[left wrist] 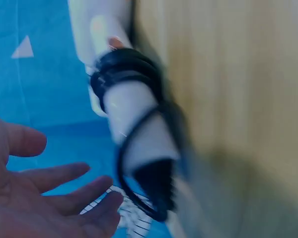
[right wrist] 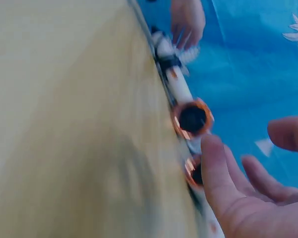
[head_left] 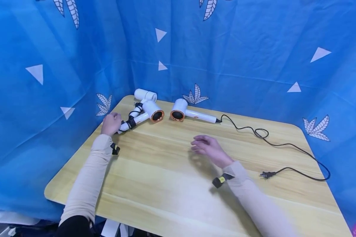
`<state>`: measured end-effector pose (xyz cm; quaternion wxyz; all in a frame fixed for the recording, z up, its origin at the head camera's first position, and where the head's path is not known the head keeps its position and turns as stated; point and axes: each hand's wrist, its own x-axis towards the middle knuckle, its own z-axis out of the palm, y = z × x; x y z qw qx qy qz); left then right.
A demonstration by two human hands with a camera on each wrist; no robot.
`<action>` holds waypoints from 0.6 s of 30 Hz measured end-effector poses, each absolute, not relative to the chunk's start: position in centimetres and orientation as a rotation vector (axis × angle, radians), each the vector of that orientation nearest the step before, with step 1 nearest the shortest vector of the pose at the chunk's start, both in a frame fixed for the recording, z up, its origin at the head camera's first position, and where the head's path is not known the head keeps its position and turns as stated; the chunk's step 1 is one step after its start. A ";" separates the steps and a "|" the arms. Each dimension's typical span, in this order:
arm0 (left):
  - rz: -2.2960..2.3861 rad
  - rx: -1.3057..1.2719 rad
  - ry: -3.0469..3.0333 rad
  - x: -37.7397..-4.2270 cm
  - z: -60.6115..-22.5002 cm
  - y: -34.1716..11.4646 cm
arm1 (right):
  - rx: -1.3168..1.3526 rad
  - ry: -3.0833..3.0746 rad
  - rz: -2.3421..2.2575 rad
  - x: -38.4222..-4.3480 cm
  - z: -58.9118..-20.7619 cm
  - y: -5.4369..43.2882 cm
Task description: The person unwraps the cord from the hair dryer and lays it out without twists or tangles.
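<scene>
My left hand (head_left: 111, 124) is beside the handle end of a white hair dryer (head_left: 142, 118) with a copper-coloured ring round its nozzle. A black cord (left wrist: 124, 72) is wound about that handle, with one loop hanging loose at the end. In the left wrist view the fingers are spread and relaxed, apart from the handle. Over the middle of the table hovers my right hand (head_left: 209, 150), holding nothing, its fingers loosely bent. Another white hair dryer (head_left: 200, 116) lies at the back middle, cord unwound. Partly hidden behind the first is a further wrapped white dryer (head_left: 143, 94).
The unwound black cord (head_left: 296, 146) runs along the right side of the wooden table (head_left: 166, 191) and curves back to its plug (head_left: 267, 174). Blue patterned curtains (head_left: 240, 59) hang close along the table's back and sides.
</scene>
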<state>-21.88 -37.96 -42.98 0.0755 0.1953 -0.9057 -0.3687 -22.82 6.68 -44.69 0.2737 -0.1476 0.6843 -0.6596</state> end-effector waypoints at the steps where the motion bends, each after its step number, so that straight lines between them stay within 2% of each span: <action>1: -1.094 0.600 -2.740 -21.7 -43.3 -38.3 | -0.391 1.795 -1.788 -22.9 -44.9 5.4; 9: -1.175 0.565 -2.863 -21.8 -45.1 -38.6 | -0.261 1.515 -1.934 -24.2 -46.7 -2.5; 18: -1.159 0.536 -2.954 -20.7 -44.1 -37.6 | -0.131 1.482 -1.995 -24.6 -48.0 -9.1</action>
